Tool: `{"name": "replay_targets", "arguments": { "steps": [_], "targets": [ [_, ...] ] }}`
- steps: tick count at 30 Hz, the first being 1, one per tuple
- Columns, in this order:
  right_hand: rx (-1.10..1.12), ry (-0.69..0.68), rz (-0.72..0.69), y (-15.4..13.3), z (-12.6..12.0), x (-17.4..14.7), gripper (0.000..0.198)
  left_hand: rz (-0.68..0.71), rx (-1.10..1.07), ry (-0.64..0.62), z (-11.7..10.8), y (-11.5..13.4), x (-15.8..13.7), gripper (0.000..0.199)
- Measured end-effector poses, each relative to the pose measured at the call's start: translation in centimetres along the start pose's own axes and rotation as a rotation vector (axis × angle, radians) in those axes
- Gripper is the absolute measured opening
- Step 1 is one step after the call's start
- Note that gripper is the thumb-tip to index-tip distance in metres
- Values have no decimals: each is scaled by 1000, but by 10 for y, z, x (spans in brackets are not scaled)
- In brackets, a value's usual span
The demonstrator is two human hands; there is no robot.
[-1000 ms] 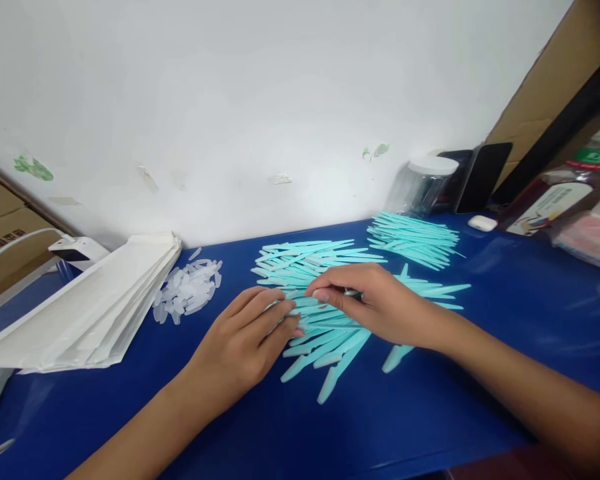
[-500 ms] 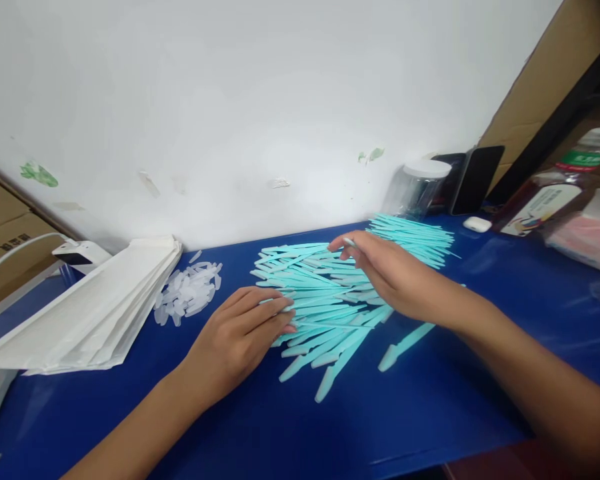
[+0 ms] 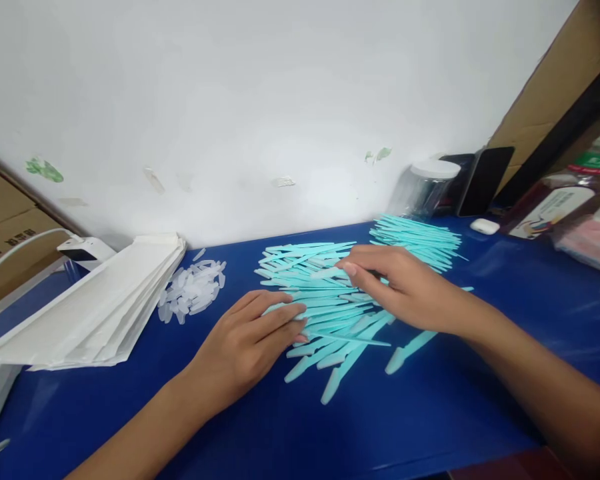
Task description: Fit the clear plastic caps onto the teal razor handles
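Note:
A spread pile of turquoise eyebrow razors (image 3: 330, 313) lies on the blue table, their wider blade ends mostly towards the left and front. Over the pile's left edge is my left hand (image 3: 253, 333), its fingers closed around a razor; the thin handle (image 3: 353, 339) that sticks out to the right appears to belong to it. My right hand (image 3: 397, 283) hovers above the pile's right side and pinches another razor (image 3: 326, 273) between thumb and fingers, its pale end pointing left. Most of that handle is hidden by the palm. A single razor (image 3: 410, 351) rests apart, below my right wrist.
Small translucent caps (image 3: 193, 290) are heaped left of my left hand, beside a stack of white paper sleeves (image 3: 95, 307). Behind my right hand lies a second razor bundle (image 3: 415, 240). A lidded clear jar (image 3: 425, 190), a phone (image 3: 486, 181) and a bottle (image 3: 550, 200) stand farther right.
My right hand has turned and dropped slightly towards the pile, bringing the razor's pale end into sight on its left. My left hand has shifted slightly; the handle by it tilts lower.

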State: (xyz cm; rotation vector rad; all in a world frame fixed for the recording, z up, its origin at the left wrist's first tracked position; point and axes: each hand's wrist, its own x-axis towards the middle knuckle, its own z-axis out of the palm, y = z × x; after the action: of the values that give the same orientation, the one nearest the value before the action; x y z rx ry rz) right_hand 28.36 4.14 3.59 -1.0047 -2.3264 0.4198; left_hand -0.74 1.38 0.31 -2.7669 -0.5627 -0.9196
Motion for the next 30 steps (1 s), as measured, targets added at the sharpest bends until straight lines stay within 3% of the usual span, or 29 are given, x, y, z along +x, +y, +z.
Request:
{"name": "replay_targets", "arguments": {
  "steps": [4, 14, 16, 19, 23, 27, 30],
  "targets": [
    [41, -19, -82, 2, 4, -2, 26, 0, 27, -30, -1, 0, 0, 18],
    [159, 11, -257, -10, 28, -3, 20, 41, 5, 16, 5, 13, 5, 13],
    [190, 14, -226, -9, 28, -2, 20, 34, 0, 31, 5, 14, 5, 11],
    [196, 45, -62, 1, 18, 1, 25, 2, -29, 31, 3, 14, 3, 11],
    [2, 89, 172, 32, 2, 5, 32, 16, -65, 24, 1, 16, 1, 13],
    [-159, -53, 168, 55, 3, 3, 30, 23, -76, 25, 2, 20, 2, 16],
    [-193, -78, 131, 60, 12, 1, 29, 29, -72, 9, 2, 22, 2, 14]
  ]
}}
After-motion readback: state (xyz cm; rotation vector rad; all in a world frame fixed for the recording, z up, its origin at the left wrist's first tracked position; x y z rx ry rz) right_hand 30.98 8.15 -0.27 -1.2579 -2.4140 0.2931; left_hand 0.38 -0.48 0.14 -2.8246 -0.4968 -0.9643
